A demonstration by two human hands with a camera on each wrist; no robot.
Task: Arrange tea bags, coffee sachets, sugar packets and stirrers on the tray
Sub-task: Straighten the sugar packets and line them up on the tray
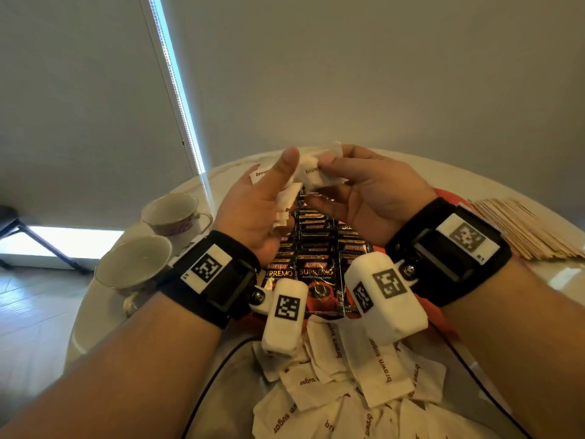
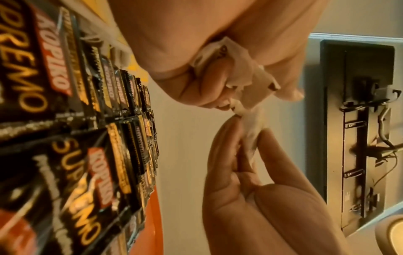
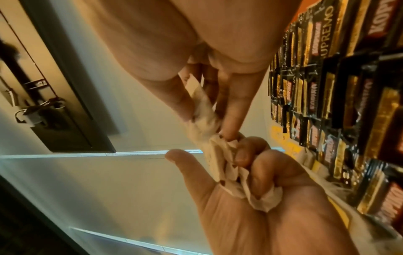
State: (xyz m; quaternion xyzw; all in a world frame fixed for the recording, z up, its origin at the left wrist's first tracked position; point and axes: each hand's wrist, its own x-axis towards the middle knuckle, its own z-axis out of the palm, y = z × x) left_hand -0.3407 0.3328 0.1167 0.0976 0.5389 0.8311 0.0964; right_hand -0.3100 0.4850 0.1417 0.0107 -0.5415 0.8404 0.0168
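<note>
Both hands are raised over the orange tray [image 1: 443,196]. My left hand [image 1: 285,185] grips a crumpled bundle of white "brown sugar" packets [image 1: 286,201] in its curled fingers, thumb up. My right hand [image 1: 326,172] pinches one sugar packet [image 1: 313,176] at the top of that bundle. The left wrist view shows the left hand [image 2: 218,77] on the bundle [image 2: 231,57] and the right hand [image 2: 250,134] pinching. Black Kopiko coffee sachets [image 1: 316,270] lie in overlapping rows on the tray under the hands. Wooden stirrers [image 1: 522,229] are heaped to the right of the tray.
A loose pile of brown sugar packets [image 1: 364,375] lies on the table near me, in front of the tray. Two teacups [image 1: 174,213] [image 1: 136,264] stand at the left on the round white table [image 1: 554,280]. A black cable [image 1: 215,369] runs past the pile.
</note>
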